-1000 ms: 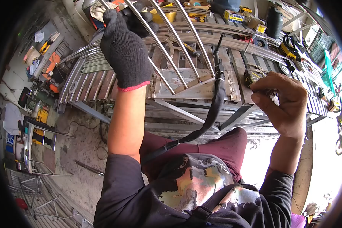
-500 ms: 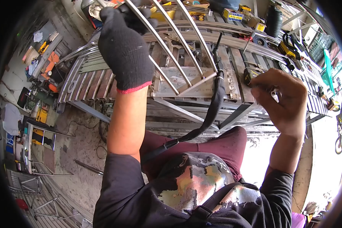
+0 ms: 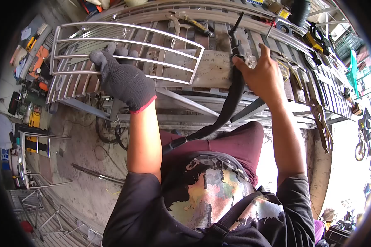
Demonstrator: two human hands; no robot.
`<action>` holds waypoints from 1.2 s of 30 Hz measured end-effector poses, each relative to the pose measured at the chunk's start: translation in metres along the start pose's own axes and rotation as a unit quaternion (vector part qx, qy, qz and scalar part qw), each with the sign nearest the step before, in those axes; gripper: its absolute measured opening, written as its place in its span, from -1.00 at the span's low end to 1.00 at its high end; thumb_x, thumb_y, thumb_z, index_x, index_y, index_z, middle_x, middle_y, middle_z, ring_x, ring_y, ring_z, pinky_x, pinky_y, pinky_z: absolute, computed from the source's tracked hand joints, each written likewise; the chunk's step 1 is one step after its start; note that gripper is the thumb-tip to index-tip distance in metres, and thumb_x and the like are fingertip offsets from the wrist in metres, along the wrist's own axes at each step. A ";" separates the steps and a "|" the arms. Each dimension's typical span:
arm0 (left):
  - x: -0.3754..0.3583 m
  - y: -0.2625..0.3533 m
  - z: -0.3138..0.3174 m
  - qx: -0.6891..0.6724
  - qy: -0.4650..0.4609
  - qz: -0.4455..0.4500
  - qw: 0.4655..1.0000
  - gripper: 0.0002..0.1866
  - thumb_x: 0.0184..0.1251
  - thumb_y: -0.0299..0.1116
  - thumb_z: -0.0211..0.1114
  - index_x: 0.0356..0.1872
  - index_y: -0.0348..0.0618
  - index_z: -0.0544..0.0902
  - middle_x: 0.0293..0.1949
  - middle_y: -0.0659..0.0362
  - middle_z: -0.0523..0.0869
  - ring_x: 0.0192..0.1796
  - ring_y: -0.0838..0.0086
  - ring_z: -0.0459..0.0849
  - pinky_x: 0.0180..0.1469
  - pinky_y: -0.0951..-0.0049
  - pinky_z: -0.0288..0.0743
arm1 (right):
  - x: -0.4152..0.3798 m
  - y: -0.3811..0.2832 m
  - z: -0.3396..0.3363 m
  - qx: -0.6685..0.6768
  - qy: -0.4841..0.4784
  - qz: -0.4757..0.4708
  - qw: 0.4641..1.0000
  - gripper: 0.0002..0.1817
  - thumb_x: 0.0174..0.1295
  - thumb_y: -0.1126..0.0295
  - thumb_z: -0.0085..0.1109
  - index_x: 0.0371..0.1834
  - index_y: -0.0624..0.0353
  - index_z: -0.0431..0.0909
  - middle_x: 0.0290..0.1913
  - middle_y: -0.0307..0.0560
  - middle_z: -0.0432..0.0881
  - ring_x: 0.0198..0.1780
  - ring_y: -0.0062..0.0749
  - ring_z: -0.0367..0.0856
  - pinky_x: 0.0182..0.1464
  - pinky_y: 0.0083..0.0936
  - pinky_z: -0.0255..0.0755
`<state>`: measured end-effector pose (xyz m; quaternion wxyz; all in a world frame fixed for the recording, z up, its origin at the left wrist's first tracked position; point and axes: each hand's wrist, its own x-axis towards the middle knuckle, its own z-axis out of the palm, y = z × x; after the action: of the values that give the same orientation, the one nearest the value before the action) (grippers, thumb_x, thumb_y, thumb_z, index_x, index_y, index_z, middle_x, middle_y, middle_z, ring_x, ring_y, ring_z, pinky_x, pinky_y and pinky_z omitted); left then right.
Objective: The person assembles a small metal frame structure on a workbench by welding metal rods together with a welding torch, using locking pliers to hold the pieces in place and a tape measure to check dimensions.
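A silver frame of curved parallel metal bars [image 3: 144, 45] lies over the left part of the slatted workbench. My left hand [image 3: 125, 78], in a dark glove with a red cuff, is closed on its lower bars near the left side. My bare right hand [image 3: 261, 76] has its thumb and fingers spread around the black torch [image 3: 236, 49], whose thick sleeved cable [image 3: 228, 111] runs down across my lap. The thumb is at the torch's edge; no closed grip shows. A board with handwriting [image 3: 212, 72] lies under the frame's right end.
Long metal strips [image 3: 165, 18] run along the bench's back. Clamps [image 3: 320, 123] hang from its right front edge. A yellow-black tool [image 3: 315, 39] stands at the back right. Metal frames [image 3: 37, 144] and rods [image 3: 97, 173] are on the floor at left.
The metal frame has come down from a raised, tilted position onto the bench and turned sideways, with my left hand on it. My right hand has moved left to the torch, fingers opening.
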<state>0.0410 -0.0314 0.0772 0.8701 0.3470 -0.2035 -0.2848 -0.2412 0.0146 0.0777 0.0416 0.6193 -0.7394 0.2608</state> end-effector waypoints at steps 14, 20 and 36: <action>0.020 -0.014 -0.006 0.029 -0.050 0.007 0.998 -0.70 0.71 -0.24 0.17 0.08 -0.32 0.66 -0.30 0.20 0.68 -0.32 0.48 0.67 -0.22 0.48 0.63 | 0.000 -0.027 0.013 -0.001 -0.002 -0.022 1.000 -0.20 0.22 0.32 0.27 0.48 0.52 0.22 -0.22 0.38 0.78 -0.09 0.31 0.80 0.08 0.00 0.64; 0.023 -0.021 -0.009 0.047 -0.054 0.005 0.997 -0.75 0.68 -0.29 0.17 0.08 -0.26 0.66 -0.27 0.21 0.68 -0.24 0.48 0.67 -0.14 0.40 0.62 | -0.023 -0.017 -0.013 0.048 0.088 -0.008 0.995 -0.32 0.33 0.40 0.26 0.48 0.29 0.22 -0.25 0.34 0.79 -0.17 0.30 0.81 0.04 0.07 0.64; 0.019 -0.014 -0.007 0.051 -0.175 0.188 0.965 -0.67 0.68 -0.29 0.21 0.06 -0.44 0.71 -0.26 0.09 0.73 -0.36 0.43 0.73 -0.38 0.49 0.75 | -0.103 0.050 -0.046 0.258 0.020 -0.179 0.949 -0.20 0.49 0.55 0.23 0.72 0.37 0.05 0.65 0.26 0.29 0.11 -0.45 0.59 0.04 -0.55 0.49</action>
<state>0.0542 -0.0481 0.0651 0.8398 0.2914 -0.4286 -0.1617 -0.2766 0.1321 0.0606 -0.0587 0.7255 -0.5233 0.4431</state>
